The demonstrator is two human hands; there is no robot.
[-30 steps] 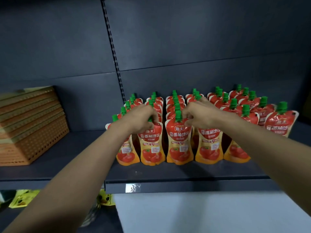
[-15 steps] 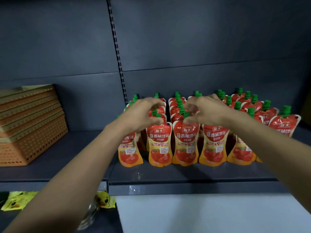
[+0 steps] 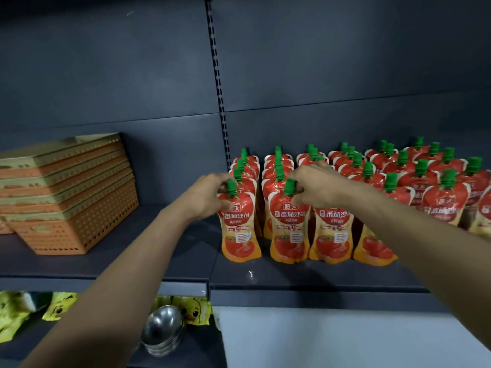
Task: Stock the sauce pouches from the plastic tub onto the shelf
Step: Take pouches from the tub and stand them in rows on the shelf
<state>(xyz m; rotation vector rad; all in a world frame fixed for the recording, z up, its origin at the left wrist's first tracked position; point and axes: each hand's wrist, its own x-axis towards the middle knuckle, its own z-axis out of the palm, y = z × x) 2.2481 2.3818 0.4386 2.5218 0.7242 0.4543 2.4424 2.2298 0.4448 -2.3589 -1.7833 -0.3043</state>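
The left hand point(image 3: 204, 199) grips the neck of the front pouch point(image 3: 240, 229), the one nearest the orange baskets point(image 3: 66, 197). The right hand point(image 3: 318, 187) pinches the green cap of the next pouch point(image 3: 289, 229), one place farther from the baskets. Both pouches stand upright on the shelf point(image 3: 292, 277).

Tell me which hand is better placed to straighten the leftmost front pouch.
Left, I think. The left hand grips the leftmost front pouch under its green cap. The right hand holds the neighbouring pouch and would have to let go and cross over.
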